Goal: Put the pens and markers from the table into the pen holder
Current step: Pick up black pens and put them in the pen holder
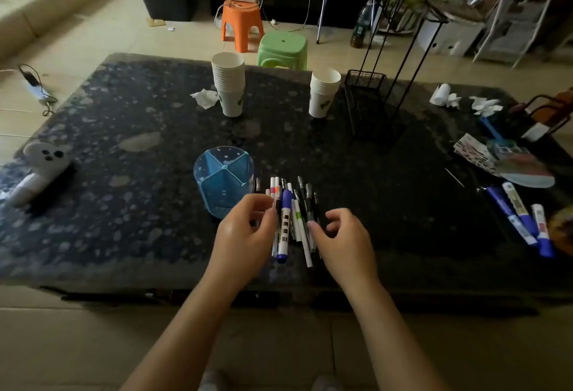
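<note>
A translucent blue pen holder (pixel 224 180) with divided compartments stands on the dark speckled table (pixel 124 204), and nothing shows inside it. Right beside it lies a bunch of several pens and markers (pixel 293 217), among them a thick blue-capped marker (pixel 286 223). My left hand (pixel 245 232) rests on the bunch's left side, its fingertips pinching thin pens there. My right hand (pixel 341 238) hovers at the right side with curled fingers, the thumb touching a dark pen. Three more blue-and-white markers (pixel 524 220) lie at the table's right edge.
Two stacks of white paper cups (pixel 228 87) (pixel 322 93) stand at the back, with a black wire basket (pixel 367 102) beside them. Crumpled tissues (pixel 205 97), cards and papers (pixel 502 158) lie around. A white toy (pixel 40 170) lies at the left. Orange and green stools (pixel 282 49) stand behind the table.
</note>
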